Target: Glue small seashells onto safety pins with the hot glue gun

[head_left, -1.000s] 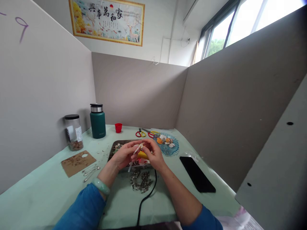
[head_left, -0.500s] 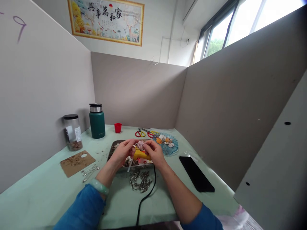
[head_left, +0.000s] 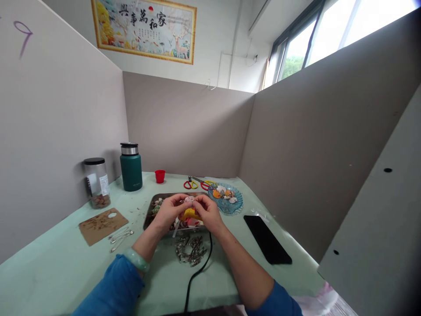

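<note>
Over a metal tray (head_left: 147,222) of small colourful pieces, both hands meet. My left hand (head_left: 170,211) pinches the left side of a small pale pink piece (head_left: 189,199). Fingers of my right hand (head_left: 209,212) close on the same piece from the right. Just under them lies a yellow tool (head_left: 190,214), partly hidden by the fingers; a whitish stick (head_left: 176,229) points down from its left end. Whether any finger also touches the tool is hard to tell. A black cord (head_left: 197,273) runs from the tray's front edge toward me.
Small metal clips (head_left: 191,251) lie before the tray. A blue glass plate (head_left: 239,202) of pieces and scissors (head_left: 190,183) are behind. Left are a cardboard piece (head_left: 98,228), pins (head_left: 121,238), a jar (head_left: 97,184), a green bottle (head_left: 131,172) and red cup (head_left: 160,176). A black phone (head_left: 268,239) lies right.
My hands have come closer together around the pale pink piece, with the fingertips of both now meeting on it. The whole view has shifted slightly.
</note>
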The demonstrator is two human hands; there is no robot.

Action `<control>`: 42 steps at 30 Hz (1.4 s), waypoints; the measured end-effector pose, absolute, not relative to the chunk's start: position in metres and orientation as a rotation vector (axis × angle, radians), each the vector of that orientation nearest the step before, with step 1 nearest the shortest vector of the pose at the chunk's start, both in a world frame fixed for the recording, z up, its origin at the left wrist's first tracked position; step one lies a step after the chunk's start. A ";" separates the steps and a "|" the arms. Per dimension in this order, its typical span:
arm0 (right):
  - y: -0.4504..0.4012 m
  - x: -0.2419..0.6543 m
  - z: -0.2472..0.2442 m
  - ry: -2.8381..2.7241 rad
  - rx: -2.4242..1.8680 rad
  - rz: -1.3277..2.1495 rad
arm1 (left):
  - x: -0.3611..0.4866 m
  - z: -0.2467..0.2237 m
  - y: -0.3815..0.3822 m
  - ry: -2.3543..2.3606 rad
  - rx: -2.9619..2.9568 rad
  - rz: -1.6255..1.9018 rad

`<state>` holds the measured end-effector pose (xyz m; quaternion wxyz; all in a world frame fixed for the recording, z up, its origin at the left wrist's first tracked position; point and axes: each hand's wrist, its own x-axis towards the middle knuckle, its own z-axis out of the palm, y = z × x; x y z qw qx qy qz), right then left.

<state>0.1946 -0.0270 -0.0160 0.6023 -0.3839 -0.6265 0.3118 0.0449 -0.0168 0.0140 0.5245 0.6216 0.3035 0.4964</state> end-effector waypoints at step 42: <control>-0.030 0.196 -0.014 -1.394 -0.861 0.650 | 0.046 0.010 -0.015 0.706 1.462 1.233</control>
